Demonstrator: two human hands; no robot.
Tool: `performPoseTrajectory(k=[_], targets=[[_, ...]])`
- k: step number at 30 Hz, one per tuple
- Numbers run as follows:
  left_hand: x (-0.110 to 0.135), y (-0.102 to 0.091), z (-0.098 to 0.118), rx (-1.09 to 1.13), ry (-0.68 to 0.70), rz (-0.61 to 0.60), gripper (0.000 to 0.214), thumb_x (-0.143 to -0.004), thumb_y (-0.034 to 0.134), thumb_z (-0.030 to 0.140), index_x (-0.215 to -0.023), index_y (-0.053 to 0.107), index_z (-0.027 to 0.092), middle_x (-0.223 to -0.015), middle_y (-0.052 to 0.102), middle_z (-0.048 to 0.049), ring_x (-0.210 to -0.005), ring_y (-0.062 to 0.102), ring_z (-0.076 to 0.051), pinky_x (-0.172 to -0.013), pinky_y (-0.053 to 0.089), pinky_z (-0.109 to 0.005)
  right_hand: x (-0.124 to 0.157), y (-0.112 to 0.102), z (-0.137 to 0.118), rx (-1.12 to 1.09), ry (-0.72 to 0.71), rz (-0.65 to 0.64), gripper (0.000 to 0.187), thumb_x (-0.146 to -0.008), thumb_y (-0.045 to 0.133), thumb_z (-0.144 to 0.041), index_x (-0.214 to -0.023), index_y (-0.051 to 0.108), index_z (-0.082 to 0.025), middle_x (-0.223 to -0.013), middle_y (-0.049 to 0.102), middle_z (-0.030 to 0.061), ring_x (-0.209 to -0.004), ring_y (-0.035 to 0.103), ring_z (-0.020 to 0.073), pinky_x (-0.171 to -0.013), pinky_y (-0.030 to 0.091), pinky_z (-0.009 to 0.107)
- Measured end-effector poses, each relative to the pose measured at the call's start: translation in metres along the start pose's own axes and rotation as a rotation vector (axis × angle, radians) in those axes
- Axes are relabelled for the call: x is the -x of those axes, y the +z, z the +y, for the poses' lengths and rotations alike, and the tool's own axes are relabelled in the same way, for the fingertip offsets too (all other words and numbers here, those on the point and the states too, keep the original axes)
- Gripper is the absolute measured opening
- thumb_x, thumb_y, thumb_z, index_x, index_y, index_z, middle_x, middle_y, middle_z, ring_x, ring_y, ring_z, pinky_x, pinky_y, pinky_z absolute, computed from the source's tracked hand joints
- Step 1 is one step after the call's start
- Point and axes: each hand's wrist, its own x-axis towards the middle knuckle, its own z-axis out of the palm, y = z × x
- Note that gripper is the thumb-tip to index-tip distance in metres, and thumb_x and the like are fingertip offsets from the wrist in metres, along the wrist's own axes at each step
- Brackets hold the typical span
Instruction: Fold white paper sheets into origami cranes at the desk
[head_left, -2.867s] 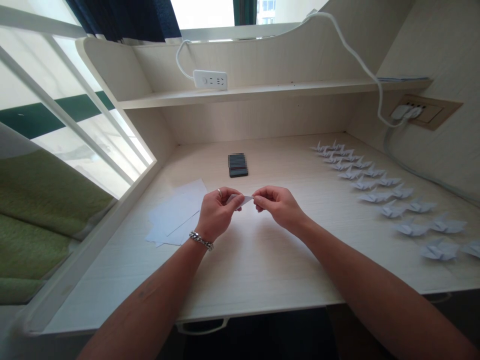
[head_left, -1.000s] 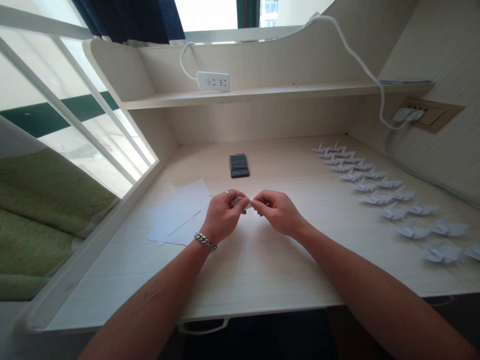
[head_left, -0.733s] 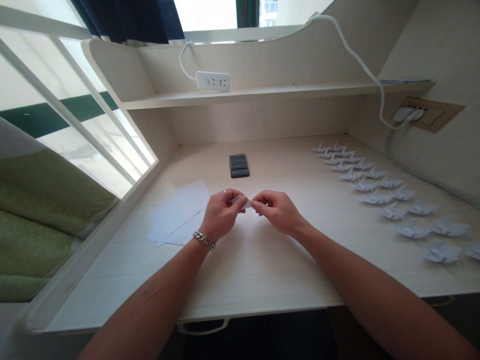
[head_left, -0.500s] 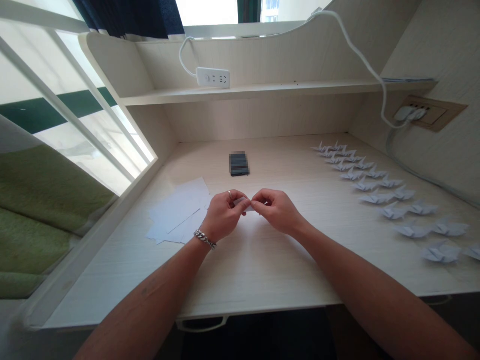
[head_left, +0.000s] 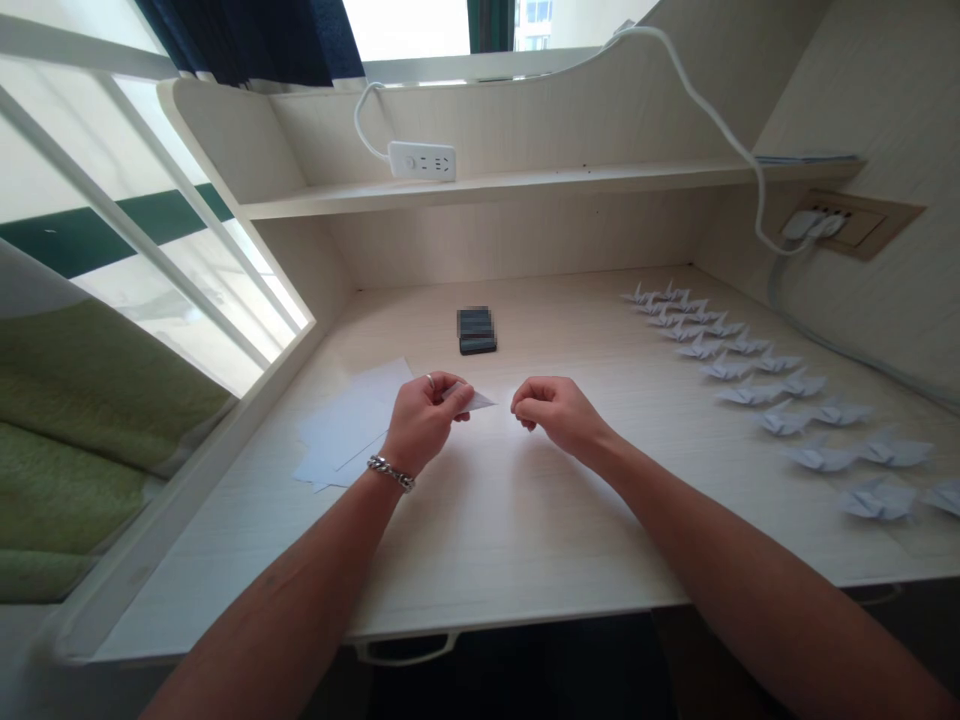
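Note:
My left hand [head_left: 427, 415], with a ring and a chain bracelet, pinches a small piece of folded white paper [head_left: 478, 401] between thumb and fingers. The paper's pointed tip sticks out to the right, above the desk. Just right of that tip is my right hand [head_left: 556, 408], its fingers curled and pressed together, apart from the paper. I see nothing between its fingertips. Left of my left hand lie loose white paper sheets [head_left: 352, 415], overlapping one another and partly hidden by the hand.
Several folded paper cranes [head_left: 784, 418] stand in two rows along the desk's right side. A dark, blurred-out object [head_left: 477, 332] lies beyond my hands. On the shelf stands a white power strip [head_left: 422, 161]; its cable runs to a wall socket [head_left: 862, 225].
My hands have parted. The left has moved left with the folded paper, and the right has let go of it. More of the paper's point now shows.

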Motion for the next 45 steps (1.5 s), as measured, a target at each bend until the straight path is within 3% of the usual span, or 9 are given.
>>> performPoseTrajectory(k=[3, 7, 16, 23, 29, 37, 45], targets=[[0.002, 0.003, -0.003, -0.06, 0.037, -0.065, 0.02, -0.075, 0.068, 0.033, -0.072, 0.065, 0.013, -0.061, 0.064, -0.0024, -0.055, 0.06, -0.013, -0.055, 0.047, -0.025, 0.0, 0.001, -0.002, -0.023, -0.024, 0.012, 0.013, -0.073, 0.059, -0.027, -0.068, 0.065, -0.017, -0.06, 0.059, 0.0003, -0.058, 0.053, 0.0141, -0.057, 0.041, 0.027], [0.006, 0.011, -0.007, -0.143, 0.073, -0.131, 0.019, -0.078, 0.065, 0.033, -0.075, 0.066, 0.014, -0.062, 0.065, -0.0029, -0.057, 0.062, -0.015, -0.056, 0.048, -0.025, 0.002, 0.005, -0.005, 0.106, -0.066, -0.004, 0.013, -0.074, 0.059, -0.027, -0.068, 0.066, -0.017, -0.061, 0.06, -0.0007, -0.059, 0.052, 0.0131, -0.057, 0.039, 0.026], [0.004, 0.007, 0.0, 0.007, 0.03, 0.014, 0.02, -0.076, 0.069, 0.031, -0.073, 0.064, 0.012, -0.061, 0.063, -0.0014, -0.055, 0.059, -0.012, -0.054, 0.047, -0.023, 0.0, -0.003, -0.002, 0.04, -0.038, 0.022, 0.01, -0.071, 0.061, -0.023, -0.065, 0.064, -0.016, -0.058, 0.059, -0.0006, -0.057, 0.052, 0.0133, -0.056, 0.04, 0.027], [0.006, 0.013, 0.0, 0.065, 0.03, 0.008, 0.021, -0.075, 0.07, 0.032, -0.075, 0.065, 0.011, -0.064, 0.065, -0.0023, -0.057, 0.061, -0.013, -0.056, 0.049, -0.025, -0.002, 0.004, 0.002, -0.081, -0.066, 0.001, 0.021, -0.076, 0.064, -0.036, -0.074, 0.066, -0.016, -0.066, 0.062, 0.0015, -0.061, 0.055, 0.0139, -0.058, 0.044, 0.027], [0.007, 0.016, -0.004, 0.039, 0.002, -0.11, 0.023, -0.076, 0.068, 0.035, -0.077, 0.065, 0.012, -0.067, 0.066, -0.0033, -0.06, 0.061, -0.014, -0.058, 0.049, -0.025, -0.004, 0.004, 0.006, -0.093, -0.048, 0.073, 0.016, -0.076, 0.061, -0.032, -0.074, 0.064, -0.016, -0.064, 0.06, 0.0005, -0.061, 0.054, 0.0137, -0.058, 0.044, 0.027], [0.007, 0.012, -0.005, -0.337, 0.104, -0.274, 0.022, -0.08, 0.059, 0.033, -0.074, 0.071, 0.016, -0.067, 0.068, -0.0017, -0.062, 0.057, -0.013, -0.058, 0.042, -0.024, -0.001, 0.002, 0.0, 0.2, -0.052, -0.047, 0.015, -0.078, 0.056, -0.028, -0.072, 0.064, -0.016, -0.062, 0.061, 0.0004, -0.06, 0.054, 0.0134, -0.057, 0.039, 0.026], [0.006, 0.006, -0.001, -0.276, 0.044, -0.32, 0.015, -0.077, 0.058, 0.024, -0.073, 0.07, 0.016, -0.059, 0.066, -0.001, -0.057, 0.059, -0.013, -0.057, 0.045, -0.024, -0.008, -0.021, -0.001, -0.098, 0.033, 0.004, 0.016, -0.071, 0.065, -0.03, -0.067, 0.063, -0.014, -0.056, 0.056, 0.0, -0.054, 0.051, 0.012, -0.056, 0.041, 0.027]])
